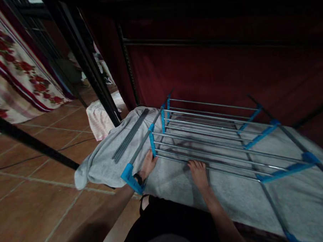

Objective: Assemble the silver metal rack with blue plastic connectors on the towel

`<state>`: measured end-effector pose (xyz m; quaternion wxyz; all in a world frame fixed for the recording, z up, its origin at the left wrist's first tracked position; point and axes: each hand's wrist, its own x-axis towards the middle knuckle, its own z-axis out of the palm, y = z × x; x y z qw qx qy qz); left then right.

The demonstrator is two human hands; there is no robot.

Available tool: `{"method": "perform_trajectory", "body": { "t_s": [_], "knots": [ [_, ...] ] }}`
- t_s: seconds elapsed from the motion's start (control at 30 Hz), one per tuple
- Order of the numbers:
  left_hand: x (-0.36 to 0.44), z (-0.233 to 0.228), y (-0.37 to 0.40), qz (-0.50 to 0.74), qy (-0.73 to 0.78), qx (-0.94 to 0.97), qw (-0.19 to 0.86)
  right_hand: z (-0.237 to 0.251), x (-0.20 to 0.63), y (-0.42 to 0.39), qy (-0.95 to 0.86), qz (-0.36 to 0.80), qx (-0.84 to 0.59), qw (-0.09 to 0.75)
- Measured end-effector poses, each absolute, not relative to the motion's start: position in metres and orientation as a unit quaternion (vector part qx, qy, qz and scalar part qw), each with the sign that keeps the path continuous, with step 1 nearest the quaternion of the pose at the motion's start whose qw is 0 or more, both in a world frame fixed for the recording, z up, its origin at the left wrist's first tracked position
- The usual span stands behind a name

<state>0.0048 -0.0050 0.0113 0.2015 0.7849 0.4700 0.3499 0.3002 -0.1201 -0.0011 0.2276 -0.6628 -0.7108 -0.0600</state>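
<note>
Your left hand [147,165] grips the rack [212,133] w/ fingers curled round its near-left corner bar, steadying it. Right hand [198,173] lies flat, fingers spread on the front rods. Rack sits on the grey cloth [104,159], spare rods [131,134] just beside.

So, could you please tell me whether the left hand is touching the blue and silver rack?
Touching. The head view shows the left hand with its fingers against the rack at the blue side bracket, no gap visible between them.
</note>
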Motion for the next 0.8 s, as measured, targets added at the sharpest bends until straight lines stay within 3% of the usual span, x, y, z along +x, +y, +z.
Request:
{"method": "perform_trajectory", "body": {
  "t_s": [0.3,0.57,0.67,0.8],
  "knots": [
    [0.003,0.021,0.006,0.348,0.49,0.769,0.22,0.015,0.294,-0.123,-0.686,-0.017,-0.679,0.263],
    [0.0,0.024,0.015,0.305,0.517,0.777,0.192,0.007,0.346,-0.185,-0.552,-0.076,-0.745,0.367],
    [0.0,0.027,0.016,0.293,0.521,0.779,0.188,0.012,0.395,-0.22,-0.441,-0.111,-0.825,0.336],
    [0.0,0.028,0.018,0.273,0.523,0.785,0.189,0.023,0.457,-0.255,-0.263,-0.109,-0.934,0.215]
  ]
}}
